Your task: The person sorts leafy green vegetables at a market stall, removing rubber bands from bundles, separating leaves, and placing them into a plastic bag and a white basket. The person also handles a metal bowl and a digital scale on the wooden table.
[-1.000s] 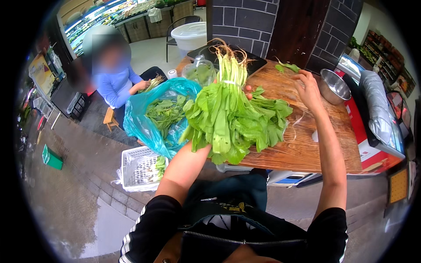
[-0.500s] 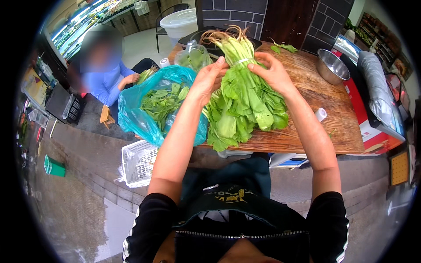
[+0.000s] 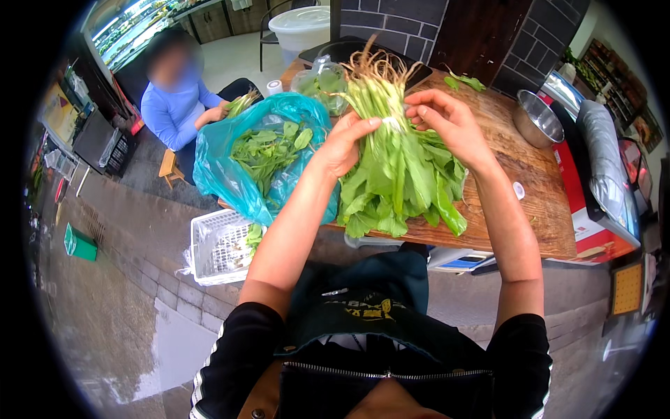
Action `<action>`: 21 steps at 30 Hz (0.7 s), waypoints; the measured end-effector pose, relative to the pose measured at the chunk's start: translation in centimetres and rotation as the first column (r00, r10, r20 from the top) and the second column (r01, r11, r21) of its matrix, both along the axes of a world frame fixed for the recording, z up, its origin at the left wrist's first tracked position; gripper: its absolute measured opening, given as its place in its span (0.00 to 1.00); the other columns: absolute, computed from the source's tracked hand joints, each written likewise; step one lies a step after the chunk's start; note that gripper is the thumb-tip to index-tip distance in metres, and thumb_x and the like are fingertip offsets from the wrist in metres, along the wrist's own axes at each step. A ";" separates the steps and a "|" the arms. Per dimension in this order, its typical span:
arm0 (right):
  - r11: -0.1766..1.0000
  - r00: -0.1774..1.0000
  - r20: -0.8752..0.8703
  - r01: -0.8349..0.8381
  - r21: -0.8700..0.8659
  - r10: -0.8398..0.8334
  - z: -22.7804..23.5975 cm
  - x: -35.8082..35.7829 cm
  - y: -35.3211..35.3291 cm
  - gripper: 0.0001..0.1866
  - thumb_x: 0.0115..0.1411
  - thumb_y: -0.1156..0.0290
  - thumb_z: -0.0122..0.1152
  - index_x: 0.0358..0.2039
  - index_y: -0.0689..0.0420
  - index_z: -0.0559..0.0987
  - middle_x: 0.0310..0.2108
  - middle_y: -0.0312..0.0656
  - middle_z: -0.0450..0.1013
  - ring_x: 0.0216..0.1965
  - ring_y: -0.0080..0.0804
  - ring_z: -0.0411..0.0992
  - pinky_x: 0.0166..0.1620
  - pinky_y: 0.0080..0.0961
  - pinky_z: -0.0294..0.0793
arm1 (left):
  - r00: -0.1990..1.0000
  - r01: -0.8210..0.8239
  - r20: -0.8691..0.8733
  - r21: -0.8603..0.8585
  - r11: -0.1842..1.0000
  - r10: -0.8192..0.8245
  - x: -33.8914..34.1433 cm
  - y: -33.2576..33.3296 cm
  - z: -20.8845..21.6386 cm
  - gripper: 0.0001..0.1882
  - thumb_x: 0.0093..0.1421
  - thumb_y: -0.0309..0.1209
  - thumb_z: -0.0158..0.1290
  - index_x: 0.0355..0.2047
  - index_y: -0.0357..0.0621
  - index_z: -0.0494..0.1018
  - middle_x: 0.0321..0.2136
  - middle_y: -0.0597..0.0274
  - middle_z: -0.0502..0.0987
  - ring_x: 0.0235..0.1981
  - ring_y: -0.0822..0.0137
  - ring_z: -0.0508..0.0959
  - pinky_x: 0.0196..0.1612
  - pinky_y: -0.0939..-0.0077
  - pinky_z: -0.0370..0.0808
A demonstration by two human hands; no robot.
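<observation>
While the left hand point(image 3: 344, 145) clamps its fingers on the leafy bunch point(image 3: 398, 185) over the table point(image 3: 506, 157), the right hand point(image 3: 450, 124) bends its fingers nearby; I can't tell if they pinch. A white band point(image 3: 395, 126) already circles the stems point(image 3: 373, 94); leaves point(image 3: 262, 157) in the left bag point(image 3: 222, 183) lie loose.

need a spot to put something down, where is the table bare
Bare wood between the right hand and the steel bowl, and at the near right table corner, beside a white item. Left and middle are crowded: teal bag, clear bag, leafy bunch.
</observation>
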State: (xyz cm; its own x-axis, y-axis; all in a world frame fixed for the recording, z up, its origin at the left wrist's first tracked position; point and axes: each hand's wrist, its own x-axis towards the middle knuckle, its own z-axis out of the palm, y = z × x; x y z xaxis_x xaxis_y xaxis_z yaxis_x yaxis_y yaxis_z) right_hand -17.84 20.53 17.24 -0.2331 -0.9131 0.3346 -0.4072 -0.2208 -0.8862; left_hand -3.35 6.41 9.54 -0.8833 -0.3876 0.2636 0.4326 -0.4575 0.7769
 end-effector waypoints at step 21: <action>0.976 0.977 0.043 0.213 -0.041 -0.211 -1.0 -4.2 0.0 0.13 0.64 0.66 0.47 0.44 0.60 0.73 0.41 0.37 0.72 0.41 0.21 0.70 0.44 0.21 0.69 | 0.959 0.140 -0.282 0.379 0.915 -0.030 -2.8 -6.2 -1.3 0.24 0.61 0.43 0.49 0.53 0.44 0.65 0.48 0.57 0.72 0.48 0.59 0.73 0.50 0.61 0.72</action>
State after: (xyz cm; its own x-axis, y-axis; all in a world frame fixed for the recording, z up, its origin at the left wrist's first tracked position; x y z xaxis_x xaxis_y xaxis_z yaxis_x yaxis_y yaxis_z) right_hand -22.00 20.56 16.20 -0.4328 -0.8258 0.3616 -0.4154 -0.1733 -0.8930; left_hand -6.18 0.17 8.29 -0.8363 -0.4342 0.3347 0.5424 -0.7443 0.3897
